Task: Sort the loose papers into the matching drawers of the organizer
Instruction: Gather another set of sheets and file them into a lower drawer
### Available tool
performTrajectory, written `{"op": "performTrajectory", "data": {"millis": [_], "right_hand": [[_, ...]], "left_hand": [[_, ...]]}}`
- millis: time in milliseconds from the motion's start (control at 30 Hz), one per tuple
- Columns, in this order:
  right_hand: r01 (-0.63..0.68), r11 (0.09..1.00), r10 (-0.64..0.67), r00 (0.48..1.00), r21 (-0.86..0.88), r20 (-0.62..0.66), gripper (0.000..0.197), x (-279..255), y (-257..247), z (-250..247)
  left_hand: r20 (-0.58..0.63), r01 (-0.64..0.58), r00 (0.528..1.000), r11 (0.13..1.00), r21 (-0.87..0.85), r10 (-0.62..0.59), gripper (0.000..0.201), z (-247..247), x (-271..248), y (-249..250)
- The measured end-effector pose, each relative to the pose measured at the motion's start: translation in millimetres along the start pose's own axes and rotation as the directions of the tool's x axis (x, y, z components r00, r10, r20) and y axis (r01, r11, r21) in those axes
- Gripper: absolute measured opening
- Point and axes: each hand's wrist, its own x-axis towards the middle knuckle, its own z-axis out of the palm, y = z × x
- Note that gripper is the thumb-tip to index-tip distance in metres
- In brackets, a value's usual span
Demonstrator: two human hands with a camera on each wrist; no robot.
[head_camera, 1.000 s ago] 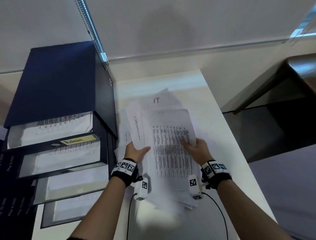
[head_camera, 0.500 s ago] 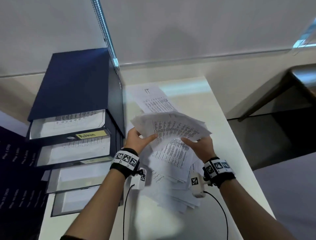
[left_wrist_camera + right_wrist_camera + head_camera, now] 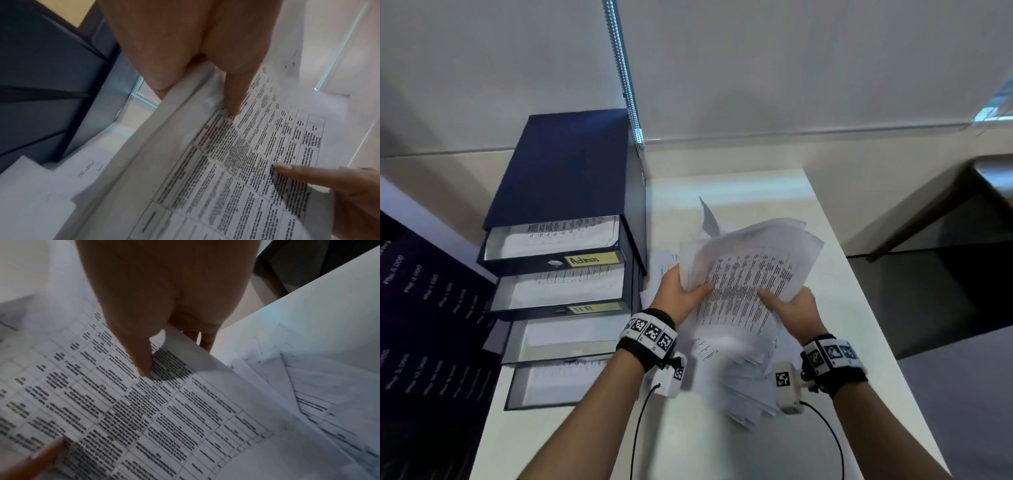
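A thick stack of printed papers (image 3: 750, 274) is lifted off the white table, tilted up and fanned. My left hand (image 3: 681, 291) grips its left edge, thumb on the top sheet (image 3: 236, 162), fingers underneath. My right hand (image 3: 791, 305) grips its lower right edge, thumb pressed on the printed table (image 3: 144, 402). More loose sheets (image 3: 743, 394) lie on the table beneath (image 3: 329, 402). The dark blue drawer organizer (image 3: 565, 212) stands to the left. Its several drawers are pulled out and hold papers; the top one is labelled Admin (image 3: 590, 258), the second HR (image 3: 589, 308).
The white table (image 3: 822, 212) ends close on the right, with a dark floor and a dark table (image 3: 989, 178) beyond. A wall and a hanging blind chain (image 3: 625, 78) stand behind. A dark printed panel (image 3: 424, 308) is at far left.
Both hands have lifted the paper stack off the table and tilted it upward; sheets fan out, and the view has shifted so that the organizer sits more central.
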Motion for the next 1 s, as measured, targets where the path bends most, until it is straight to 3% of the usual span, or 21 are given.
{"op": "performTrajectory", "data": {"millis": [133, 267, 367, 433, 567, 700, 767, 833, 867, 933, 1000], "right_hand": [[0.068, 0.994, -0.066, 0.997, 0.086, -0.027, 0.017, -6.9, -15.2, -5.1], [0.095, 0.989, -0.090, 0.995, 0.114, -0.048, 0.021, -3.2, -21.1, -11.9], [0.111, 0.990, -0.115, 0.993, 0.082, 0.034, 0.071, 0.0, -11.9, -11.4], [0.069, 0.991, -0.077, 0.995, 0.115, 0.069, 0.082, -0.1, -12.7, -9.5], [-0.032, 0.994, 0.010, 0.980, 0.105, 0.199, 0.044, -4.5, -14.1, -11.0], [-0.077, 0.989, 0.057, 0.986, 0.125, 0.154, 0.028, -3.4, -29.4, -12.5], [-0.060, 0.981, 0.035, 0.991, 0.184, 0.132, 0.005, -1.4, -47.6, -11.0], [0.014, 0.988, -0.025, 0.997, 0.152, 0.069, 0.035, -4.4, -71.2, -4.8], [0.019, 0.988, -0.027, 0.998, 0.151, 0.051, 0.036, -3.2, -71.7, -6.3], [0.007, 0.994, -0.015, 0.997, 0.112, 0.071, 0.018, 10.2, -49.8, -9.2], [-0.019, 1.000, 0.018, 0.998, 0.016, 0.065, 0.034, 18.3, -30.7, -9.2]], "left_hand": [[-0.047, -0.042, 0.998, 0.998, -0.049, 0.040, 0.053, -8.6, -6.1, 9.7], [0.052, -0.122, 0.992, 0.991, 0.063, 0.118, 0.033, -18.7, -4.7, 23.3], [0.136, -0.106, 0.987, 0.987, 0.118, 0.090, 0.039, -24.9, -3.8, 20.4], [0.176, -0.070, 0.983, 0.990, 0.119, 0.048, 0.035, -27.0, -4.8, 15.1], [0.138, -0.041, 0.990, 0.997, 0.072, 0.030, 0.038, -25.6, -7.6, 17.7], [-0.050, -0.021, 0.999, 0.999, -0.050, 0.018, 0.055, -23.3, -0.2, 24.0], [-0.136, -0.047, 0.990, 0.994, -0.101, 0.033, 0.053, -20.2, 2.2, 28.1], [-0.188, -0.070, 0.981, 0.988, -0.138, 0.043, 0.051, -17.3, 4.4, 31.4], [-0.208, -0.073, 0.977, 0.987, -0.145, 0.042, 0.054, -16.8, 6.6, 30.7], [-0.205, -0.086, 0.977, 0.988, -0.132, 0.058, 0.066, -15.6, 10.4, 26.3], [-0.168, -0.055, 0.985, 0.992, -0.112, 0.035, 0.074, -14.1, 16.2, 15.7]]}}
